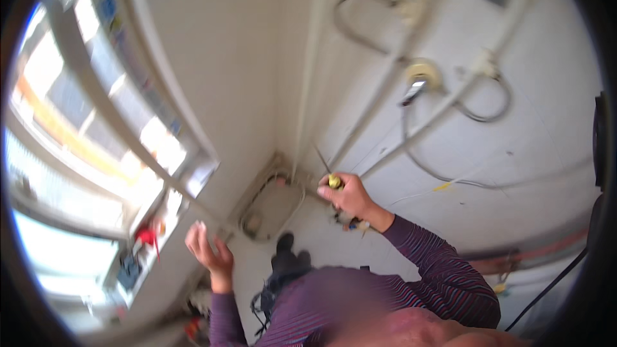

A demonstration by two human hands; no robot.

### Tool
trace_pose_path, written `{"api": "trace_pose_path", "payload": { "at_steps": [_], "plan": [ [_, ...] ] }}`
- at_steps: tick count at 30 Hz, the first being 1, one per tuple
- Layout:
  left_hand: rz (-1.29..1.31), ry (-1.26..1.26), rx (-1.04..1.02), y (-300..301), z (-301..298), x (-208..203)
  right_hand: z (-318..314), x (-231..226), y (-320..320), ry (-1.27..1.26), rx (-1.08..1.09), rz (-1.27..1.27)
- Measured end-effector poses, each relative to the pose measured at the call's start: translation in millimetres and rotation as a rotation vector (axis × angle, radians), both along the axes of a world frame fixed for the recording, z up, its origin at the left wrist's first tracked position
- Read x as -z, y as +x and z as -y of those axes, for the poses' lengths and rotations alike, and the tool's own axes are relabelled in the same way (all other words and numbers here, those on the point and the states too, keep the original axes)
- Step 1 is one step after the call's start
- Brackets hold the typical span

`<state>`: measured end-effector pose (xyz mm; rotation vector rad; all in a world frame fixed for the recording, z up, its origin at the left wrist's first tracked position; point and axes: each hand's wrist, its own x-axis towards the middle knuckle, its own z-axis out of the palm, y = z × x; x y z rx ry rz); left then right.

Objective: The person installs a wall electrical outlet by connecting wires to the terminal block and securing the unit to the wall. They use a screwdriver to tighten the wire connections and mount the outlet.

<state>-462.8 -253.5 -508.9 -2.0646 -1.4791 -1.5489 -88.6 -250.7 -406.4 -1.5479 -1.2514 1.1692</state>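
Observation:
A screwdriver (pixel 335 182) with a yellow handle is in my right hand (pixel 357 200), whose fingers are wrapped round it. Its thin shaft points up and to the left, in front of the white pipes on the wall. My left hand (pixel 211 252) is raised near the window sill, its fingers loosely bent and apart, with nothing seen in it. Beyond my right hand, a round cream fitting (pixel 422 72) on the wall carries a small shiny piece. Motion blurs the picture somewhat.
Left is a bright window (pixel 77 135) with a sill holding a red item (pixel 148 236) and a dark one (pixel 129 271). White pipes (pixel 373 99) run along the wall with grey cable loops (pixel 360 38). A cable coil (pixel 302 200) lies in the floor corner. Reddish pipes (pixel 533 254) run low at right.

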Motion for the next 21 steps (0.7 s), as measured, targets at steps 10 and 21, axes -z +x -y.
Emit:
{"api": "trace_pose_path", "payload": {
  "at_steps": [10, 21],
  "plan": [
    [0.164, 0.372, 0.865, 263.3, -108.9, -260.4, 65.2, -140.0, 98.2, 0.478, 0.424, -0.148],
    [0.067, 0.637, 0.839, 459.8, -193.2, -437.9, 74.9, -302.6, 139.4, 1.061, 0.752, 0.347]
  ]
}}
